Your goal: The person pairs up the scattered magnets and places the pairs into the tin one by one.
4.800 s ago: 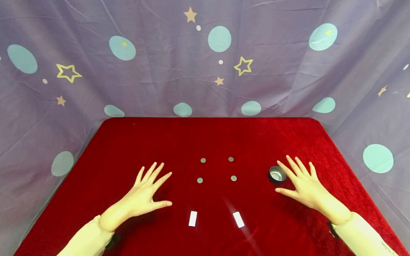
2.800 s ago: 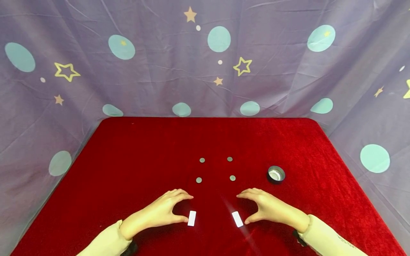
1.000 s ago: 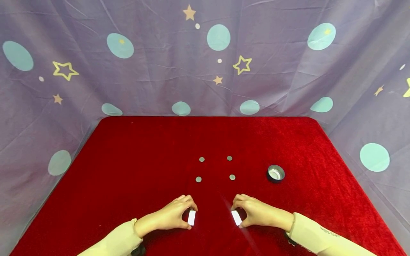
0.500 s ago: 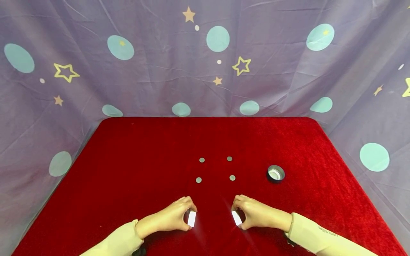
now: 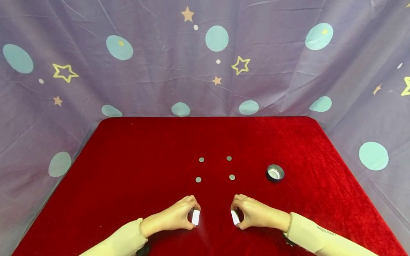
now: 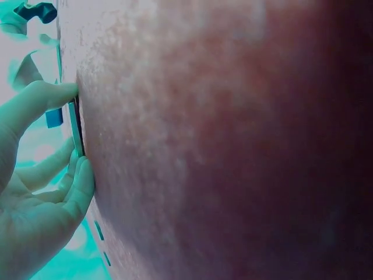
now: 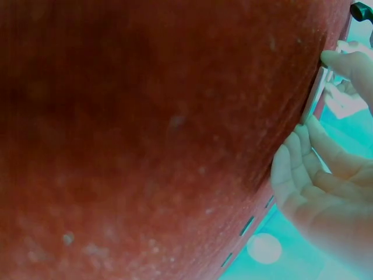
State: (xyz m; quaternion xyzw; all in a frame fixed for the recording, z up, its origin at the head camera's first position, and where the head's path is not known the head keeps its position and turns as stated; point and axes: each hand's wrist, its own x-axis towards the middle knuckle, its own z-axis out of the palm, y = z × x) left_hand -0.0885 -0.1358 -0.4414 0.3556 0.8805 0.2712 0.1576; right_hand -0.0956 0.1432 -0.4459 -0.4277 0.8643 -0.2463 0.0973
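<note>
Near the front of the red-covered table, my left hand pinches a small bright white rectangular bar by its short ends, thumb nearest me. Across from it, my right hand pinches a matching white bar in the same way. The two bars stand apart, a short gap of red cloth between them. In the left wrist view the bar looks thin and sits close to the cloth between thumb and fingertips. The right wrist view shows the other bar edge-on, also close to the cloth.
Beyond the hands lie several small silver discs, among them a front left disc and a front right disc. A round dark-rimmed tin stands to their right. A patterned curtain surrounds the table's back and sides.
From spread fingers, both hands came in to the white bars and took hold of them. Most recently the left hand shifted its bar slightly right; the right hand barely moved.
</note>
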